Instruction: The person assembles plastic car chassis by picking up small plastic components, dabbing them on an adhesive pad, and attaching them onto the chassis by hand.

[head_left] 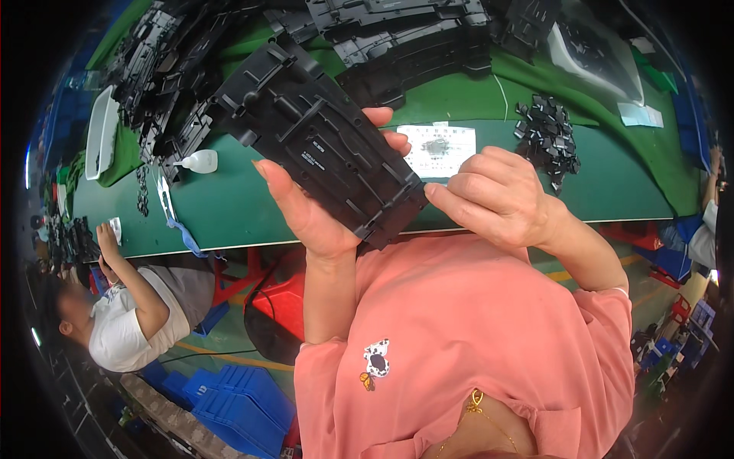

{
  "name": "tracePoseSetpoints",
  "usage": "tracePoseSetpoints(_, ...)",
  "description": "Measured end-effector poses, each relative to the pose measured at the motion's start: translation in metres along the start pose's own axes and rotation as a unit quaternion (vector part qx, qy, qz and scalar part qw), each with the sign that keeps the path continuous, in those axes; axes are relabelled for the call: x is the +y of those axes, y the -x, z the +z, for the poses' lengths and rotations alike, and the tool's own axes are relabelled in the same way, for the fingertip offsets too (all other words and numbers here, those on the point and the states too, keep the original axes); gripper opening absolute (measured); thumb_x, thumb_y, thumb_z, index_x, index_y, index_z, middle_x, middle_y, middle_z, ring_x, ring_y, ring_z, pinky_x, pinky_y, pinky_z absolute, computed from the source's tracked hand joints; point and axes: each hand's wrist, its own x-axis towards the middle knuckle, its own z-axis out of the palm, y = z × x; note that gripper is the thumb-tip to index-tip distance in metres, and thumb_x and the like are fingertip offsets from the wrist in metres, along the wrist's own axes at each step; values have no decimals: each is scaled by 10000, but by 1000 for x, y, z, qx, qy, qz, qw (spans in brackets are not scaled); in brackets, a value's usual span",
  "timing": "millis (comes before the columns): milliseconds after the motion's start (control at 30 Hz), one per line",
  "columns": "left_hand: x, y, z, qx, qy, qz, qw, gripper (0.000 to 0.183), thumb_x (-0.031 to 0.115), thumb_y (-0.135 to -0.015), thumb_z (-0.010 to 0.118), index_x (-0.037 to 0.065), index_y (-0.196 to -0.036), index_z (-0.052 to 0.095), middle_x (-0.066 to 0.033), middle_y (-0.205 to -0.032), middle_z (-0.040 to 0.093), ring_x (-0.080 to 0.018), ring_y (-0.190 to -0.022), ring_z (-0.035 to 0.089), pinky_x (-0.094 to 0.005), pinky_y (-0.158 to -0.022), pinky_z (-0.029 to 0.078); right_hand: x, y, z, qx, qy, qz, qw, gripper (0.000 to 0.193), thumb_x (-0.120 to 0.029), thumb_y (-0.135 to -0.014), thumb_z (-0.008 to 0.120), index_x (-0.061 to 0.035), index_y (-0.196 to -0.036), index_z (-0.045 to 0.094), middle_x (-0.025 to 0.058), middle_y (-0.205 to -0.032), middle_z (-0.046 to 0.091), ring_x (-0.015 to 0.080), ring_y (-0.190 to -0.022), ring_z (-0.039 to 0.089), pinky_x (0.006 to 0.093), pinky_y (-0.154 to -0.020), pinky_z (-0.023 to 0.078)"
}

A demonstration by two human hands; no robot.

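Observation:
A long black molded plastic part (321,145), ribbed and dotted with bosses, is held up at a slant above the table's near edge. My left hand (321,210) supports it from beneath, its thumb along the left side and fingertips showing past the right side. At the part's lower right corner, my right hand (489,195) is closed with the fingers curled in and touches the edge there. Whatever its fingertips pinch, if anything, is too small to make out. Beyond the right hand lies a heap of small black pieces (547,138) on the green table (612,168).
Black plastic parts (413,53) are piled on green cloth at the back, with another stack (164,69) at left. A printed sheet (437,149), a white squeeze bottle (200,161) and tweezers (164,195) lie on the table. Another person (138,306) works at left, near blue crates (241,409).

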Motion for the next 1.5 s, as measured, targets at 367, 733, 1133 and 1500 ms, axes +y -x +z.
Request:
tracePoseSetpoints(367, -1, 2, 4, 5, -70, 20, 997, 986, 772, -818, 337, -74, -1324, 362, -294, -1230, 497, -341, -1024, 608, -424, -788, 563, -2, -1, -1, -8, 19, -15, 1000, 180, -52, -635, 659, 2, -802, 619, 14, -659, 407, 140, -581, 461, 271, -484, 360)
tracePoseSetpoints(733, 1, 7, -2, -89, -98, 120, 984, 931, 777, -809, 356, 51, -1390, 335, -283, -1284, 467, -386, -1050, 567, -586, -939, 406, -15, -2, -4, 46, -112, 222, 968, 145, -60, -764, 697, -4, -875, 622, 59, -739, 564, 168, -612, 540, 306, -539, 448)
tracePoseSetpoints(1133, -2, 13, 2, -164, -349, 196, 902, 1175, 909, -687, 210, -102, -1233, 452, -222, -1088, 584, -327, -944, 603, -561, -913, 424, -35, 1, 8, 4, -544, 546, 638, 192, -180, -924, 582, 2, -872, 613, -30, -660, 515, 34, -591, 422, 221, -501, 335)
tracePoseSetpoints(1500, -7, 14, 2, -172, -331, 176, 911, 1176, 911, -683, 216, -99, -1237, 453, -232, -1096, 587, -337, -970, 597, -542, -943, 405, -36, 1, 13, 31, -557, 556, 616, 193, -168, -914, 577, -11, -803, 592, -38, -644, 485, 31, -566, 382, 220, -478, 299)
